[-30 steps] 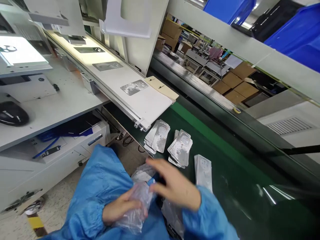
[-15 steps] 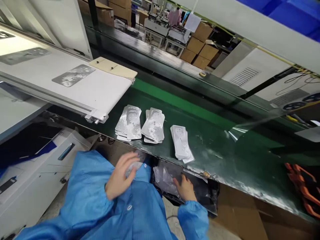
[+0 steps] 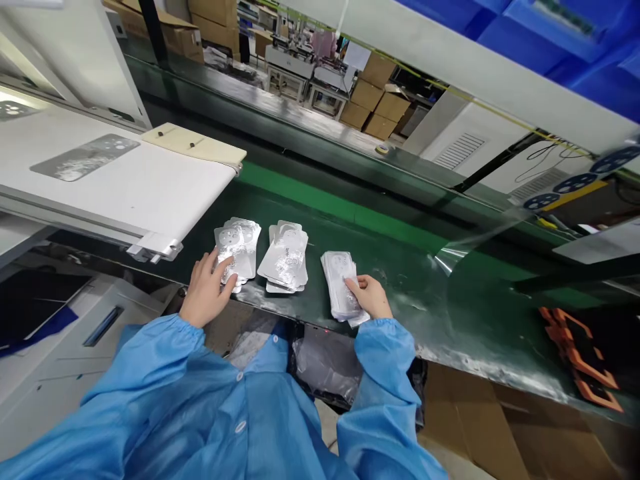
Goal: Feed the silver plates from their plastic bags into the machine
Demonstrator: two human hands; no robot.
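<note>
My left hand [image 3: 207, 290] reaches the left stack of phone-back-shaped panels [image 3: 243, 243], its fingers apart and fingertips touching the near left side. The top panel there sits askew, with round camera holes at its far end. Beside it lies the middle stack of similar silvery panels [image 3: 287, 257], touched by neither hand. My right hand [image 3: 373, 297] is at the right stack of slimmer, paler phone-back-shaped sheets [image 3: 340, 283]. Its thumb lies on the top sheet and its bent fingers close at the right edge; the undersides of those fingers are hidden.
A white conveyor belt [image 3: 150, 193] at left carries more flat panels [image 3: 85, 157]. The stacks lie along the near edge of a green belt [image 3: 410, 280]. Orange frames [image 3: 580, 360] lie at far right. Below the edge hangs a plastic-lined bin [image 3: 325, 363]. Blue trays [image 3: 530, 33] are overhead.
Both hands have risen from below the belt's edge: my left to the left stack, my right to the right stack. The left stack's top panel now sits askew. The view has shifted right.
</note>
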